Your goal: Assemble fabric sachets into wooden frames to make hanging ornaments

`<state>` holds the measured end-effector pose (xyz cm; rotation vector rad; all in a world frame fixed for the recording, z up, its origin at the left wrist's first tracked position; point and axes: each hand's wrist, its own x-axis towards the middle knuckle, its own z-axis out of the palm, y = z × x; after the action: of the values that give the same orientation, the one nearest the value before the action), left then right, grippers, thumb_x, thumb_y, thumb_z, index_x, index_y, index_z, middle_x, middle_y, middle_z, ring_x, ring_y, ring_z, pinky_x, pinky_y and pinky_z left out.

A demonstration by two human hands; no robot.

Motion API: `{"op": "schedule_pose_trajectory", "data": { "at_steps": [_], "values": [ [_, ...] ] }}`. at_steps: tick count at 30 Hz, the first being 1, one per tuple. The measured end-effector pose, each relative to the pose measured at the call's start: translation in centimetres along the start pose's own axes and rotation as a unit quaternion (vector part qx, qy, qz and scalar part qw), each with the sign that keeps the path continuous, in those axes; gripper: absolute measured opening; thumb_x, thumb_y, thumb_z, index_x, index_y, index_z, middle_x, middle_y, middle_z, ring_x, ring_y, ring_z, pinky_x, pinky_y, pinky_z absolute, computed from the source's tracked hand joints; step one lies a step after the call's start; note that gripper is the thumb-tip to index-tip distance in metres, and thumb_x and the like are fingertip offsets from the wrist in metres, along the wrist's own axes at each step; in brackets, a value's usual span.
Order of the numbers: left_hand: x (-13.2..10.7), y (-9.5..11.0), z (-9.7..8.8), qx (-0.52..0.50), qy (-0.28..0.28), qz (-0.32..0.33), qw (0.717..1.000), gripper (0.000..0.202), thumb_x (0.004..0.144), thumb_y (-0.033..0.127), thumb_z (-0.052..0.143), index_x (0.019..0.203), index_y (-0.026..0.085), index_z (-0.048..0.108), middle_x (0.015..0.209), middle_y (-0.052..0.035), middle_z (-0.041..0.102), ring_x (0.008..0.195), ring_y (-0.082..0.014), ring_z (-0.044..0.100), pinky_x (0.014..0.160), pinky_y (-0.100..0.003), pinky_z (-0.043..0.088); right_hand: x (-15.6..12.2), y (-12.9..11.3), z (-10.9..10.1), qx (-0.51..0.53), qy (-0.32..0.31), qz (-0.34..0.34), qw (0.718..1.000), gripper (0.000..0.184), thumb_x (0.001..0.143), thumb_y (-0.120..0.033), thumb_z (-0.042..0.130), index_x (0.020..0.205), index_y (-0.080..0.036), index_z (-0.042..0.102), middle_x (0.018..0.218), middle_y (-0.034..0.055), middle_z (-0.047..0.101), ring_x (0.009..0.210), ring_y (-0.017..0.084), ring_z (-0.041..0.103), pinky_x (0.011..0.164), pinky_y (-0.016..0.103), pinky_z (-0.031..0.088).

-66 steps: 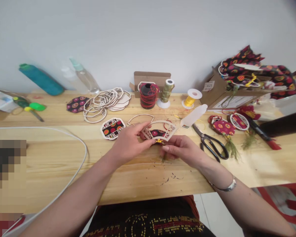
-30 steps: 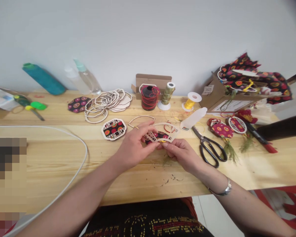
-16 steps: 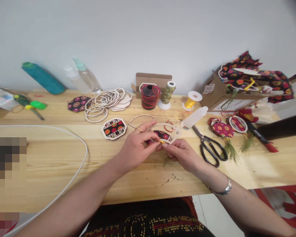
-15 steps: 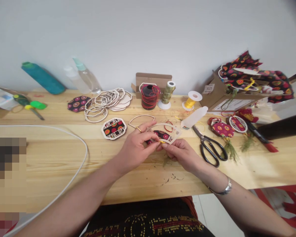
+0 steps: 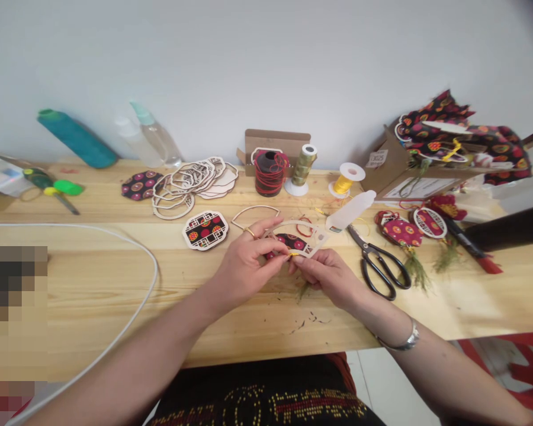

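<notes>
Between both hands is a fan-shaped ornament (image 5: 292, 242), a pale cut-out frame over dark patterned fabric. My left hand (image 5: 249, 254) is closed, its thumb and forefinger pinching at the ornament's lower edge by a bit of yellow cord (image 5: 294, 255). Against it, my right hand (image 5: 326, 273) is closed too, its thumb on the same lower edge. Fingers hide part of the cord and the fabric. Green threads (image 5: 302, 289) hang below. A white squeeze bottle (image 5: 350, 211) lies just past the right hand, with black-handled scissors (image 5: 379, 266) to its right.
A finished-looking octagonal ornament (image 5: 205, 231) and an empty fan frame (image 5: 254, 214) lie left of the hands. Behind stand a red thread spool (image 5: 269, 176), a gold spool (image 5: 304, 168) and a yellow spool (image 5: 352, 173). A cardboard box (image 5: 384, 165) holds fabric. A white cable (image 5: 155, 260) crosses the left side.
The hands hold almost the same place and grip. The right fingers have shifted slightly at the ornament's lower edge, and more of the green threads shows beneath.
</notes>
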<state>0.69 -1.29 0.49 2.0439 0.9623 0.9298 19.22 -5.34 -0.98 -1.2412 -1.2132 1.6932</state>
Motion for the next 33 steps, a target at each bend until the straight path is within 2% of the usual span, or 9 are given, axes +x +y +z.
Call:
{"op": "schedule_pose_trajectory", "data": {
  "at_steps": [6, 11, 17, 24, 28, 31, 33],
  "values": [
    [-0.14, -0.39, 0.28, -0.006, 0.007, 0.021, 1.0, 0.012, 0.08, 0.014, 0.062, 0.086, 0.02, 0.071, 0.131, -0.0132, 0.058, 0.12, -0.0242, 0.057, 0.098, -0.044, 0.049, -0.03, -0.15, 0.07, -0.013, 0.023, -0.009, 1.0, 0.041, 0.082, -0.053, 0.058, 0.065, -0.016, 0.063, 0.044, -0.0093, 0.027, 0.042, 0.006, 0.022, 0.042, 0.025, 0.014],
    [-0.23, -0.46, 0.41, -0.003, 0.008, 0.011, 1.0, 0.012, 0.081, 0.015, 0.062, 0.085, 0.021, 0.071, 0.13, -0.0122, 0.058, 0.121, -0.0233, 0.056, 0.099, -0.045, 0.048, -0.04, 0.0, 0.09, -0.031, 0.022, -0.005, 0.999, 0.043, 0.083, -0.055, 0.057, 0.065, -0.016, 0.063, 0.043, -0.0096, 0.026, 0.042, 0.006, 0.021, 0.042, 0.026, 0.013],
    [-0.3, -0.31, 0.34, 0.002, 0.008, 0.006, 1.0, 0.011, 0.081, 0.015, 0.062, 0.085, 0.019, 0.071, 0.13, -0.0136, 0.058, 0.121, -0.0229, 0.057, 0.102, -0.045, 0.046, -0.1, -0.18, 0.22, -0.029, 0.028, -0.024, 0.999, 0.039, 0.082, -0.053, 0.06, 0.068, -0.016, 0.065, 0.045, -0.0089, 0.028, 0.043, 0.006, 0.022, 0.041, 0.024, 0.015],
    [-0.18, -0.13, 0.5, 0.011, 0.018, 0.004, 1.0, 0.011, 0.081, 0.015, 0.06, 0.083, 0.02, 0.07, 0.13, -0.0128, 0.059, 0.119, -0.0233, 0.058, 0.1, -0.046, 0.047, -0.13, -0.43, 0.25, -0.012, 0.037, -0.016, 0.999, 0.04, 0.079, -0.056, 0.062, 0.077, -0.017, 0.067, 0.047, -0.0079, 0.03, 0.046, 0.006, 0.024, 0.041, 0.024, 0.017],
    [-0.11, 0.01, 0.5, 0.01, 0.027, -0.004, 1.0, 0.01, 0.081, 0.015, 0.06, 0.082, 0.02, 0.069, 0.126, -0.0129, 0.061, 0.12, -0.023, 0.057, 0.1, -0.047, 0.047, -0.12, -0.54, 0.12, 0.029, 0.006, -0.008, 1.0, 0.034, 0.079, -0.05, 0.067, 0.088, -0.017, 0.066, 0.051, -0.0088, 0.033, 0.045, 0.005, 0.024, 0.041, 0.022, 0.019],
    [-0.11, 0.08, 0.44, 0.005, 0.045, -0.019, 0.999, 0.009, 0.082, 0.016, 0.061, 0.082, 0.019, 0.069, 0.125, -0.0139, 0.061, 0.119, -0.0232, 0.057, 0.101, -0.046, 0.046, -0.19, -0.65, 0.07, 0.049, -0.029, 0.0, 0.998, 0.034, 0.08, -0.046, 0.067, 0.096, -0.016, 0.064, 0.049, -0.009, 0.041, 0.041, 0.004, 0.031, 0.039, 0.021, 0.022],
    [-0.11, 0.12, 0.4, 0.002, 0.055, -0.033, 0.998, 0.009, 0.082, 0.017, 0.062, 0.081, 0.019, 0.07, 0.126, -0.0136, 0.061, 0.118, -0.0234, 0.058, 0.102, -0.045, 0.045, -0.29, -0.81, 0.07, 0.046, -0.045, 0.007, 0.998, 0.037, 0.081, -0.045, 0.066, 0.1, -0.014, 0.064, 0.052, -0.0048, 0.053, 0.039, 0.006, 0.043, 0.038, 0.02, 0.023]
  ]
}}
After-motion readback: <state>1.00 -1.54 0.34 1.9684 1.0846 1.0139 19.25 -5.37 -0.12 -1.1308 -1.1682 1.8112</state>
